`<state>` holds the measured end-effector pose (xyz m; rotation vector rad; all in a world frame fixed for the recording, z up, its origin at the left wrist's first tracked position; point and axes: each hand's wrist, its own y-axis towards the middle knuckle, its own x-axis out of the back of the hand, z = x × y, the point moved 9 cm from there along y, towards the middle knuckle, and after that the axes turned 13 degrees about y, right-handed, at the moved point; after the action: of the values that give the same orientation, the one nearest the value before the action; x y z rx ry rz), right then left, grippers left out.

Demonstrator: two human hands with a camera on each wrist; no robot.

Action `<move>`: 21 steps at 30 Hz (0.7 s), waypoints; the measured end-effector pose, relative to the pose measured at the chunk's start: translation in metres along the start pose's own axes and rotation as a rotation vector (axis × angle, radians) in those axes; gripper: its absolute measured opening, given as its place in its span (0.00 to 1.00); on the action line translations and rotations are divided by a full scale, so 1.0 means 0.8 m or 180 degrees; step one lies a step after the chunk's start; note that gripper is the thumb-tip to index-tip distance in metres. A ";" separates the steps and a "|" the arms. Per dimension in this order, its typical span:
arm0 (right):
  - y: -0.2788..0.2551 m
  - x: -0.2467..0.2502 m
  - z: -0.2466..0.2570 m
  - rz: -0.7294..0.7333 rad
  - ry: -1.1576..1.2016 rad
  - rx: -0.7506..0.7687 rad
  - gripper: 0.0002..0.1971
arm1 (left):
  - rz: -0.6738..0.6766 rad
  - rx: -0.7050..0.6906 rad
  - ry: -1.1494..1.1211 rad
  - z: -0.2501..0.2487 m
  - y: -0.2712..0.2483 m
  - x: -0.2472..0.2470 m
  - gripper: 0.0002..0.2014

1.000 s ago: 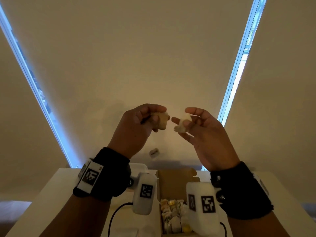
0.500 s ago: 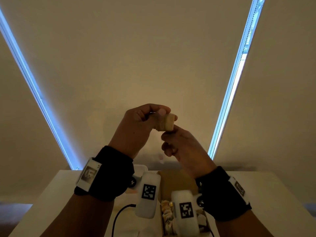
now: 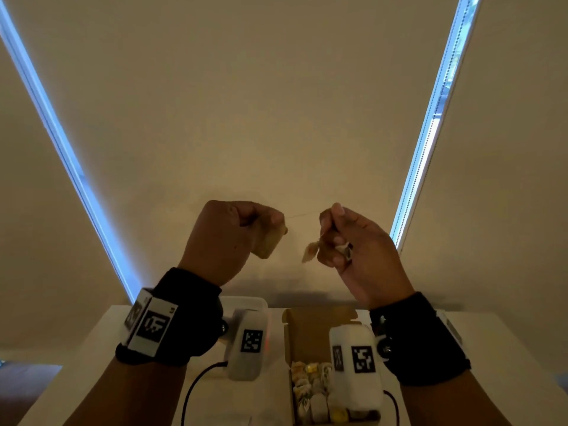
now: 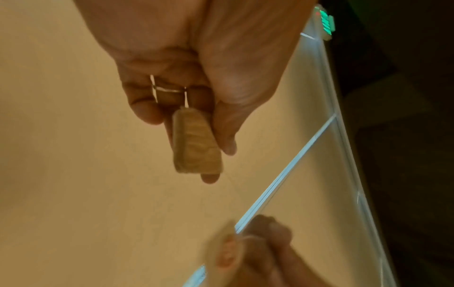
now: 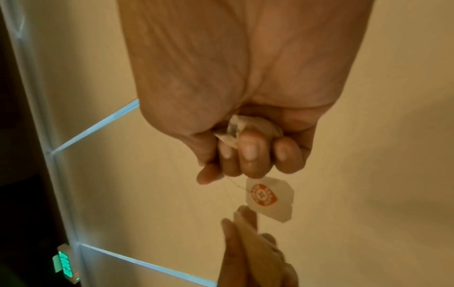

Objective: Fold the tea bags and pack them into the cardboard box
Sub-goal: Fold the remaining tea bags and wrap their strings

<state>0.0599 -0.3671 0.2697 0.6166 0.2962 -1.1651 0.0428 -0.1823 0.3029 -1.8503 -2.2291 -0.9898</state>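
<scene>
Head view: both hands are raised side by side above the cardboard box (image 3: 310, 330) on the table (image 3: 92, 342). Left hand (image 3: 227, 238) is fisted, thumb and fingers pinching the folded tea bag (image 4: 196, 145). Right hand (image 3: 356, 241), fingers curled, pinches the string (image 3: 302, 214) stretched between the hands, a crumpled wrapper (image 5: 248, 126) in its palm; the paper tag (image 5: 270, 198) dangles below

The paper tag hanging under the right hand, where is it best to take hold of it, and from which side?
Pinch the paper tag by its free lower edge, coming from below. It dangles on a thin string beneath the right hand, so its faces are exposed; a flat thumb-and-finger pinch across both faces probably suits.
</scene>
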 end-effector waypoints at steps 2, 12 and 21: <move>0.001 0.002 0.012 -0.0209 -0.0179 0.0152 0.19 | 0.0110 -0.0019 0.0151 0.000 -0.001 -0.008 0.08; -0.035 -0.058 0.009 0.0414 -0.1171 0.0210 0.19 | -0.0358 0.0311 0.0041 0.003 0.006 -0.007 0.07; -0.060 -0.065 -0.033 0.0747 -0.1658 -0.0202 0.19 | -0.0530 0.0292 -0.0434 -0.025 0.010 0.001 0.09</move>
<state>-0.0011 -0.3242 0.2616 0.2662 -0.1788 -1.0425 0.0434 -0.1918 0.3222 -1.7678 -2.4966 -0.7891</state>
